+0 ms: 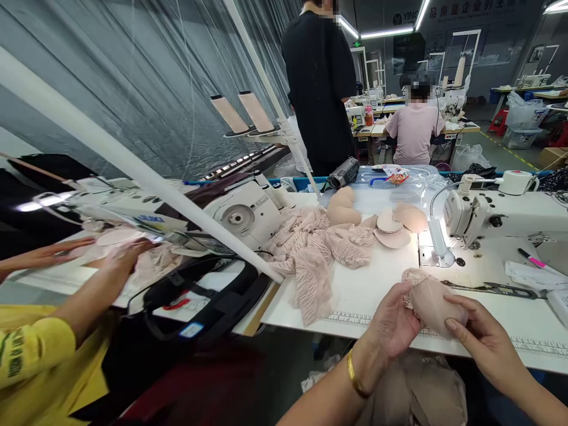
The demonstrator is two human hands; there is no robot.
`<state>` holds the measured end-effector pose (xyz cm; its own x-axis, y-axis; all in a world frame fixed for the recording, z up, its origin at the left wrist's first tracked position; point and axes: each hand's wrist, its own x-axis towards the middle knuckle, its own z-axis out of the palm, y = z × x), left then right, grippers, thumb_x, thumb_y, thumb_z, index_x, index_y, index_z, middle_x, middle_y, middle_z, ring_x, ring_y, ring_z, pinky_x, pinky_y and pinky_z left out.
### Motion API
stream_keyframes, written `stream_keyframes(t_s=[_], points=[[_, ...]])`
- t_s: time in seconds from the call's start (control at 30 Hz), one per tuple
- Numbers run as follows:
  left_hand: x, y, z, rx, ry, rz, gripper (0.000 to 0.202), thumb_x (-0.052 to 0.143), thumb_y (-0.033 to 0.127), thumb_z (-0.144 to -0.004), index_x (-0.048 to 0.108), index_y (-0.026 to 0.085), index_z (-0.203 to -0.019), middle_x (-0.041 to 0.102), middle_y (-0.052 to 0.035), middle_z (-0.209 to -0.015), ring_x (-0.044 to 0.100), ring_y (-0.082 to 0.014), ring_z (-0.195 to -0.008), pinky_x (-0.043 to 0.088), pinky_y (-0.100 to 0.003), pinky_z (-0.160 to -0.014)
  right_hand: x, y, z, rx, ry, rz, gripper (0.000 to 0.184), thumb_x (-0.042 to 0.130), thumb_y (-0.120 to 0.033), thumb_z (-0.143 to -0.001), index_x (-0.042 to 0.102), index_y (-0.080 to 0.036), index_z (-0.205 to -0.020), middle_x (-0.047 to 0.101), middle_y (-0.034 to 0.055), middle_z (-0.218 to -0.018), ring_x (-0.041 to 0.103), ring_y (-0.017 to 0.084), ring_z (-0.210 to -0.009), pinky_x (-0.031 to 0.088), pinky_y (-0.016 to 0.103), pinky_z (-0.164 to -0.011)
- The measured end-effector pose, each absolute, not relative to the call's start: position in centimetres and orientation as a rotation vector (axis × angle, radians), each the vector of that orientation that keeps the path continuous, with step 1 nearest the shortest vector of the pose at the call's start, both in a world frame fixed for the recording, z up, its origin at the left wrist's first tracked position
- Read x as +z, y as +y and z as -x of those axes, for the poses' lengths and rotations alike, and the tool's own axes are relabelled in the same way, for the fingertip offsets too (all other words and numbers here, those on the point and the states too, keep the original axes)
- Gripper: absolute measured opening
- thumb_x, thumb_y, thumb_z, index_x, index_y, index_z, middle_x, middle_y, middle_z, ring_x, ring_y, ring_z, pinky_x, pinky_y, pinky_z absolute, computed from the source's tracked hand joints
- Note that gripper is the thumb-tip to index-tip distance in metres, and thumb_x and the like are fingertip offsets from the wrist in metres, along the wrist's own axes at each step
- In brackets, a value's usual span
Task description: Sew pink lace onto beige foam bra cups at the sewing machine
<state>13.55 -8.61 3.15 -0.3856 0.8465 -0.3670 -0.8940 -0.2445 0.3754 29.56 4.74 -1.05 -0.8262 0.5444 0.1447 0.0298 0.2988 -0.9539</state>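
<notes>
- Left hand (pixel 394 322): grasping the left side of a beige fabric cup (pixel 435 305), lace at its edge.
- Right hand (pixel 481 334): gripping the cup's right side, thumb on its front.
- Cup location: over the near edge of the white table (pixel 355 290), in front of the right sewing machine (pixel 510 213).
- Scissors (pixel 510 290): on the table, just beyond the right hand.
- Lace fabric (pixel 310 242): heaped to the left.
- Loose pads (pixel 393 236): farther back, between lace and machine.
</notes>
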Motion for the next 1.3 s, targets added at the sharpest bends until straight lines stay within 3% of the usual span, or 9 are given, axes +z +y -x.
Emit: stream_keyframes(t_s=[0.17, 0.4, 0.57, 0.73, 0.97, 1.03, 1.13, 1.2, 1.3], points=[[3.1, -7.7, -14.0, 1.943, 0.837, 0.065, 0.044, 0.1, 0.029, -0.07, 0.079, 0.011, -0.105, 0.076, -0.0098, -0.111, 0.067, -0.0203, -0.102, 0.057, -0.028, -0.088, -1.5, 5.2, -30.0, 1.604, -2.084, 0.544, 0.043, 0.073, -0.049, -0.098, 0.068, -0.034, -0.137, 0.075, 0.0024, -0.094, 0.07, 0.019, -0.075, 0.06, 0.027, -0.07], [2.8, -6.9, -14.0, 1.93, 0.835, 0.064, 0.049, 0.104, 0.036, -0.064, 0.08, 0.011, -0.097, 0.075, -0.008, -0.103, 0.065, -0.0156, -0.092, 0.054, -0.024, -0.081, -2.2, 5.5, -29.6, 1.74, -1.938, 0.557, 0.053, 0.075, -0.05, -0.096, 0.063, -0.033, -0.144, 0.07, 0.0098, -0.142, 0.071, 0.026, -0.12, 0.061, 0.034, -0.098], [3.0, -6.6, -13.9, 1.88, 0.853, 0.109, 0.049, 0.104, 0.036, -0.062, 0.08, 0.013, -0.098, 0.074, -0.0076, -0.107, 0.064, -0.0167, -0.093, 0.054, -0.025, -0.078, -2.0, 5.7, -29.6, 1.736, -1.93, 0.57, 0.055, 0.077, -0.05, -0.095, 0.061, -0.033, -0.145, 0.074, 0.0094, -0.132, 0.074, 0.025, -0.109, 0.062, 0.033, -0.093], [3.4, -5.9, -14.0, 1.863, 0.888, -0.051, 0.057, 0.103, 0.04, -0.063, 0.079, 0.011, -0.107, 0.075, -0.0126, -0.112, 0.065, -0.0229, -0.102, 0.054, -0.032, -0.089, -1.8, 5.8, -29.4, 1.729, -1.936, 0.587, 0.057, 0.077, -0.051, -0.094, 0.058, -0.034, -0.145, 0.073, 0.0088, -0.129, 0.073, 0.024, -0.105, 0.062, 0.032, -0.089], [4.5, -6.6, -12.0, 1.708, 0.981, -0.41, 0.057, 0.097, 0.048, -0.069, 0.078, 0.014, -0.11, 0.075, -0.0108, -0.109, 0.066, -0.0243, -0.102, 0.051, -0.035, -0.094, -1.0, 7.4, -29.6, 1.798, -2.084, 0.402, 0.088, 0.066, -0.045, -0.103, 0.009, -0.037, -0.17, 0.076, 0.005, -0.109, 0.073, 0.021, -0.093, 0.059, 0.037, -0.087], [5.3, -7.1, -10.6, 1.482, 1.09, -0.854, 0.045, 0.092, 0.044, -0.075, 0.078, 0.018, -0.108, 0.076, -0.0088, -0.108, 0.068, -0.0267, -0.102, 0.051, -0.038, -0.096, -0.6, 9.3, -29.1, 1.553, -2.242, 0.278, 0.08, 0.063, -0.037, -0.105, 0.016, -0.037, -0.169, 0.075, 0.0048, -0.108, 0.072, 0.021, -0.094, 0.058, 0.037, -0.087], [6.7, -6.6, -8.5, 0.965, 1.289, -1.743, 0.005, 0.078, 0.022, -0.084, 0.076, 0.02, -0.088, 0.076, -0.0074, -0.11, 0.068, -0.0292, -0.109, 0.043, -0.045, -0.107, 0.1, 12.6, -27.1, 0.873, -2.443, -0.092, 0.036, 0.054, -0.019, -0.105, 0.058, -0.032, -0.139, 0.074, 0.0048, -0.101, 0.068, 0.022, -0.095, 0.054, 0.035, -0.082], [7.2, -5.3, -7.4, 0.643, 1.358, -2.158, 0.014, 0.068, 0.007, -0.084, 0.07, 0.019, -0.077, 0.075, -0.0076, -0.113, 0.067, -0.0289, -0.114, 0.037, -0.047, -0.111, 0.2, 14.6, -25.2, 0.423, -2.54, -0.32, 0.028, 0.05, -0.011, -0.105, 0.069, -0.028, -0.113, 0.075, 0.004, -0.096, 0.065, 0.022, -0.093, 0.05, 0.037, -0.081], [7.1, -3.1, -6.0, 0.387, 1.424, -2.281, 0.018, 0.065, 0.001, -0.08, 0.067, 0.019, -0.076, 0.075, -0.0059, -0.108, 0.066, -0.0248, -0.108, 0.04, -0.041, -0.103, -0.1, 16.3, -22.9, 0.12, -2.597, -0.427, 0.03, 0.049, -0.005, -0.102, 0.072, -0.024, -0.1, 0.076, 0.0051, -0.098, 0.064, 0.022, -0.091, 0.049, 0.035, -0.075]])
